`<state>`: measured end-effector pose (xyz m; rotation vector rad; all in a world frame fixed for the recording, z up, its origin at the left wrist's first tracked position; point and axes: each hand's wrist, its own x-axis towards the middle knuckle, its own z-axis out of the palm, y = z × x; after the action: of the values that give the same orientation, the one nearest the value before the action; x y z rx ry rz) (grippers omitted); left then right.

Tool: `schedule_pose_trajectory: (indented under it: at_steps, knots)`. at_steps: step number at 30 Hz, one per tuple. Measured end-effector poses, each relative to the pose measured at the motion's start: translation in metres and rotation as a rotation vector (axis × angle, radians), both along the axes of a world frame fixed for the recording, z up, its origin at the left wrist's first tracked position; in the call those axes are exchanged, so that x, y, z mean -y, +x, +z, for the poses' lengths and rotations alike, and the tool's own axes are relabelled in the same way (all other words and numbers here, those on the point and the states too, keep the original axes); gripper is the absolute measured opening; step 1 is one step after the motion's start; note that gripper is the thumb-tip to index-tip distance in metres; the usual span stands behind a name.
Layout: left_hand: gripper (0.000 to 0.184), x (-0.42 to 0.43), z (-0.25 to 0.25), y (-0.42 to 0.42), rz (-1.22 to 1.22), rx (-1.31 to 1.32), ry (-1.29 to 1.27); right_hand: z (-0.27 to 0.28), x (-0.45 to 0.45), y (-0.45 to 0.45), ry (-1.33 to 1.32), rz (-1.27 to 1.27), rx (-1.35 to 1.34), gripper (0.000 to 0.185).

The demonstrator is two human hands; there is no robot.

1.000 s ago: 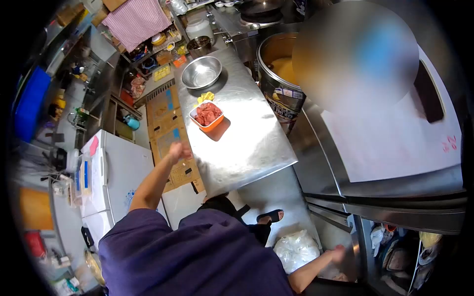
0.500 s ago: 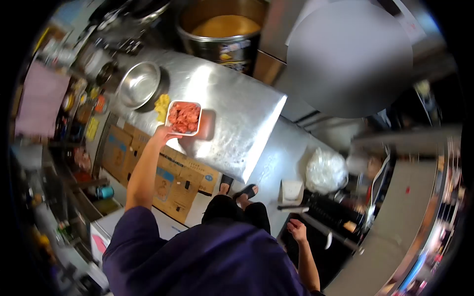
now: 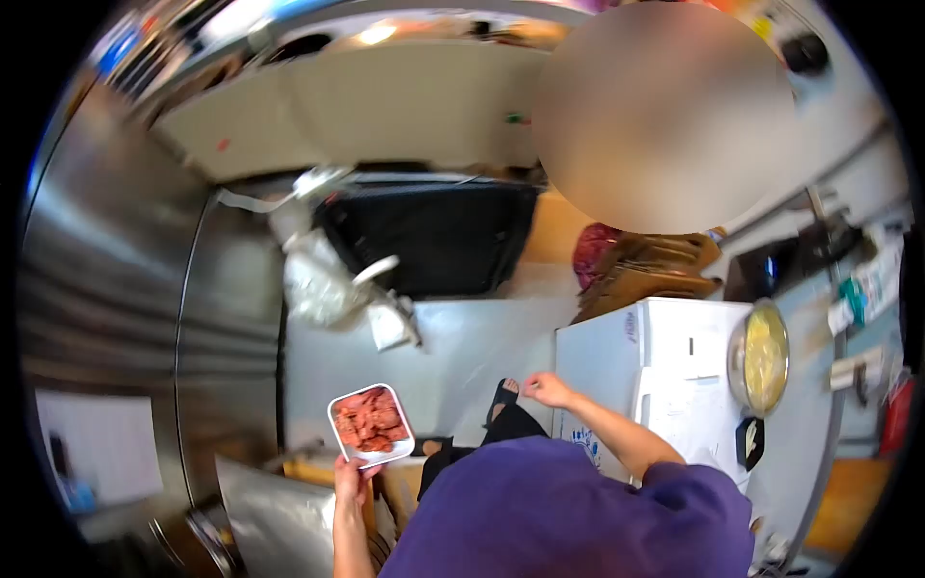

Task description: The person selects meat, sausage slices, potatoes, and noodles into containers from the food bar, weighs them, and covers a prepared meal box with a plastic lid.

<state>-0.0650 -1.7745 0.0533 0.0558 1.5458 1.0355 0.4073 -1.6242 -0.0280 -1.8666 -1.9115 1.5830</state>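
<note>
Above the grey floor (image 3: 458, 342), the left hand (image 3: 351, 476) pinches a white tray (image 3: 406, 447) of red meat (image 3: 371, 420); right hand (image 3: 548, 389) grip unclear. A metal bowl (image 3: 736, 358) holds blurred yellow stuff (image 3: 764, 354).

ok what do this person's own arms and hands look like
The left hand and right hand are gloveless. The purple top has a plain short sleeve on the right, leaving that forearm uncovered; the left sleeve's edge can't be made out. No watch shows on either wrist; the fingers are too small to check for rings.
</note>
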Motion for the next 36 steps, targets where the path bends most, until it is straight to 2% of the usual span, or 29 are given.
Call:
schedule_pose_trajectory:
  at_steps: [1, 2, 6, 8, 9, 11, 12, 13, 17, 18, 20, 21, 22, 23, 24, 25, 27, 28, 29, 30, 31, 32, 33, 34, 35, 36]
  knots:
    - [0.041, -0.049, 0.011, 0.047, -0.078, 0.032, 0.0, 0.003, 0.001, 0.034, 0.016, -0.07, -0.213, 0.061]
    - [0.043, -0.09, 0.017, 0.09, -0.162, 0.066, 0.025, 0.032, -0.007, 0.055, -0.163, -0.137, -0.274, 0.084]
    - [0.045, -0.224, 0.032, 0.253, -0.387, 0.097, 0.058, 0.036, -0.046, 0.135, -0.105, -0.351, -0.409, 0.085]
    - [0.044, -0.287, 0.042, 0.328, -0.536, 0.141, 0.048, 0.067, -0.077, 0.165, -0.174, -0.568, -0.851, 0.078]
    - [0.044, -0.318, 0.044, 0.359, -0.556, 0.14, 0.064, 0.083, -0.095, 0.179, -0.15, -0.578, -0.855, 0.078]
    - [0.041, -0.375, 0.05, 0.411, -0.772, 0.115, 0.114, 0.11, -0.126, 0.201, 0.019, -0.653, -0.761, 0.072]
    - [0.039, -0.402, 0.064, 0.445, -0.836, 0.116, 0.133, 0.103, -0.141, 0.215, 0.097, -0.7, -0.807, 0.069]
    - [0.037, -0.432, 0.065, 0.472, -0.928, 0.129, 0.143, 0.097, -0.16, 0.23, 0.066, -0.819, -0.89, 0.06]
    - [0.036, -0.556, 0.044, 0.603, -1.18, 0.242, 0.203, 0.087, -0.226, 0.31, 0.275, -1.088, -0.798, 0.042]
    - [0.034, -0.577, 0.052, 0.639, -1.198, 0.233, 0.267, 0.086, -0.238, 0.332, 0.335, -1.058, -0.619, 0.045]
    - [0.039, -0.627, 0.016, 0.723, -1.38, 0.108, 0.333, 0.097, -0.27, 0.367, 0.407, -1.31, -0.739, 0.049]
    - [0.042, -0.637, 0.09, 0.76, -1.465, 0.116, 0.258, 0.091, -0.279, 0.389, 0.479, -1.372, -0.72, 0.05]
    - [0.042, -0.655, 0.057, 0.802, -1.49, 0.287, 0.286, 0.098, -0.287, 0.408, 0.584, -1.421, -0.696, 0.051]
    - [0.041, -0.667, 0.053, 0.845, -1.547, 0.227, 0.38, 0.101, -0.295, 0.43, 0.635, -1.503, -0.672, 0.051]
    - [0.036, -0.681, 0.091, 0.871, -1.595, 0.229, 0.289, 0.131, -0.313, 0.447, 0.668, -1.545, -0.569, 0.049]
    - [0.027, -0.697, 0.055, 0.917, -1.616, 0.306, 0.267, 0.146, -0.327, 0.46, 0.685, -1.604, -0.492, 0.048]
    - [0.021, -0.715, 0.033, 0.99, -1.714, 0.442, 0.26, 0.141, -0.34, 0.508, 0.687, -1.674, -0.449, 0.048]
    - [0.019, -0.728, 0.049, 1.01, -1.759, 0.361, 0.324, 0.133, -0.354, 0.531, 0.708, -1.743, -0.435, 0.048]
    - [0.018, -0.742, 0.04, 1.036, -1.763, 0.398, 0.3, 0.146, -0.376, 0.545, 0.596, -1.849, -0.407, 0.047]
    - [0.02, -0.765, 0.044, 1.049, -1.902, 0.311, 0.324, 0.144, -0.394, 0.562, 0.6, -1.864, -0.36, 0.044]
    - [0.026, -0.79, 0.031, 1.062, -2.004, 0.273, 0.622, 0.143, -0.423, 0.574, 0.731, -1.831, -0.305, 0.041]
    - [0.028, -0.808, 0.045, 1.06, -1.82, 0.202, 0.439, 0.16, -0.46, 0.579, 0.678, -1.756, -0.411, 0.048]
    - [0.028, -0.839, 0.061, 1.049, -1.828, 0.21, 0.404, 0.174, -0.485, 0.574, 0.604, -1.699, -0.513, 0.056]
    - [0.028, -0.864, 0.067, 1.051, -1.817, 0.163, 0.402, 0.112, -0.481, 0.627, 0.695, -1.644, -0.619, 0.041]
    - [0.028, -0.894, 0.067, 1.05, -1.796, 0.143, 0.403, 0.095, -0.511, 0.646, 0.671, -1.61, -0.613, 0.041]
    - [0.028, -0.934, 0.076, 1.044, -1.813, 0.116, 0.397, 0.088, -0.546, 0.666, 0.527, -1.596, -0.539, 0.038]
